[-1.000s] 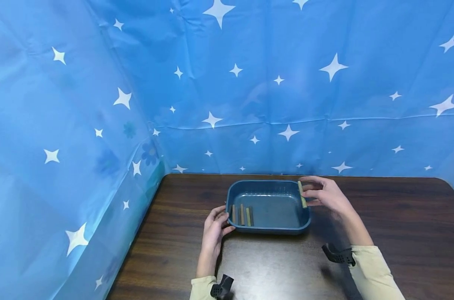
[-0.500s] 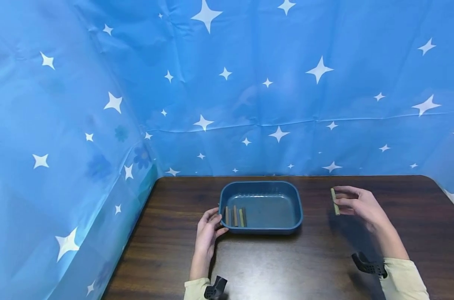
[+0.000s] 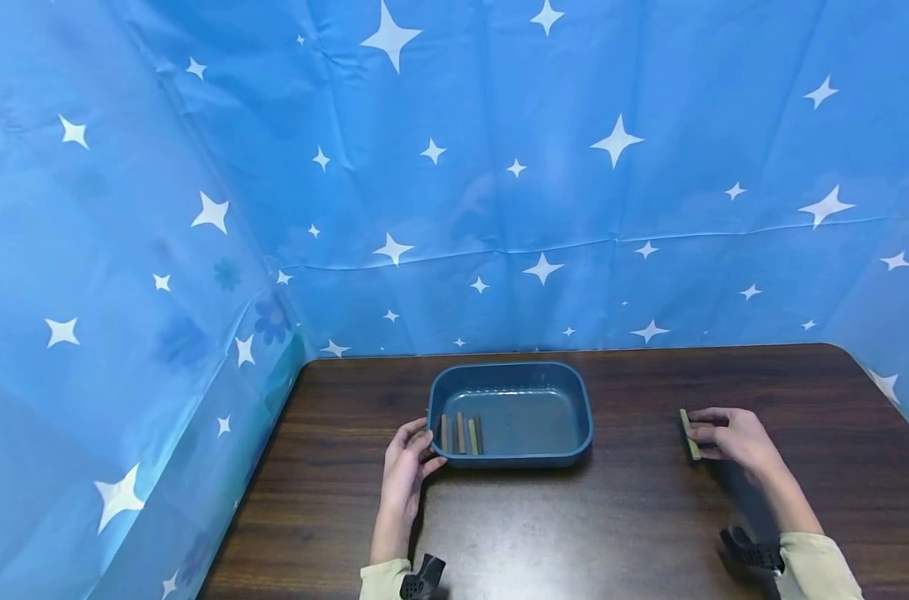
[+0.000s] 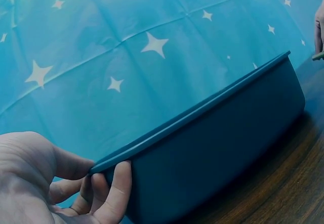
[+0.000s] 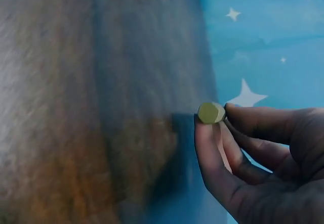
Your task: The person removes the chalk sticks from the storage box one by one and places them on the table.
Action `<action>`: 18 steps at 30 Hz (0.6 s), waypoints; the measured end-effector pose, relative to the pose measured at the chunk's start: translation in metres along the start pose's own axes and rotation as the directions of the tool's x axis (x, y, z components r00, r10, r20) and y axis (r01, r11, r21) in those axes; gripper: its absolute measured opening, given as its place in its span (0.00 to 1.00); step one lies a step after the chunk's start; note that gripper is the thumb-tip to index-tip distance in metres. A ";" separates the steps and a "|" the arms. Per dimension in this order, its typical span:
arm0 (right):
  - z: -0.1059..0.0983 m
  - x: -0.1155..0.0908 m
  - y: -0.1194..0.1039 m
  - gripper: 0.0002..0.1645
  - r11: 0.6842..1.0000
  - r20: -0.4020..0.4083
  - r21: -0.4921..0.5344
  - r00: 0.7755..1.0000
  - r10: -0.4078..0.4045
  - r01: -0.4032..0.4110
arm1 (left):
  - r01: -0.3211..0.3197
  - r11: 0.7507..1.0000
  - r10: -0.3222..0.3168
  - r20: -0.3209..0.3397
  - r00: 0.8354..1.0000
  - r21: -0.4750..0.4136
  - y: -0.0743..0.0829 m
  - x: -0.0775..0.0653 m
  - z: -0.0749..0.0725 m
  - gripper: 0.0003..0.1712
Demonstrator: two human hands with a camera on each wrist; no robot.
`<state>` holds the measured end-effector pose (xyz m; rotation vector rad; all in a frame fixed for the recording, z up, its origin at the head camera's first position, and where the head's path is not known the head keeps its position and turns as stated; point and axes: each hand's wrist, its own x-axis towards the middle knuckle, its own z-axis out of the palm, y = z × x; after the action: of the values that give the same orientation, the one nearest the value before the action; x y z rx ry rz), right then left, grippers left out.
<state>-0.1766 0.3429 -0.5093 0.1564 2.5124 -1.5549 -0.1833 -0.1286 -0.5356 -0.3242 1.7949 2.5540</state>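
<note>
My left hand holds the left end of a blue rectangular plastic tub that stands on the table. In the left wrist view the thumb lies on the tub's rim and the fingertips press its outer wall. Several short sticks, brown, grey and yellow-green, lie side by side along the left inside of the tub. Well to the right of the tub, my right hand pinches a yellow-green stick between thumb and fingers. Its flat, many-sided end faces the right wrist camera.
The dark wood-grain table reaches back to a blue star-patterned curtain, which also hangs along the left side. Black camera mounts sit at both wrists, at the cream sleeves.
My right hand has carried the yellow-green stick from over the tub's right rim out to the right and lower toward the table. My left hand stays on the tub; the head view has shifted slightly.
</note>
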 end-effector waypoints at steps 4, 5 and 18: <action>0.004 0.000 0.007 0.23 0.997 -0.039 -0.076 0.999 0.001 -0.004 | 0.028 1.000 -0.028 -0.013 1.000 0.009 0.002 0.001 0.001 0.21; 0.005 0.000 0.008 0.22 0.994 -0.052 -0.109 0.999 -0.005 -0.001 | 0.030 1.000 -0.030 -0.015 0.999 0.008 0.002 0.001 0.001 0.21; 0.021 0.003 -0.007 0.18 0.866 -0.093 -0.498 0.990 -0.105 0.045 | 0.023 1.000 -0.023 -0.020 1.000 0.016 0.000 0.003 0.001 0.20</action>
<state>-0.1790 0.3205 -0.5131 0.0777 2.9459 -0.8894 -0.1862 -0.1280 -0.5362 -0.3692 1.8070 2.5282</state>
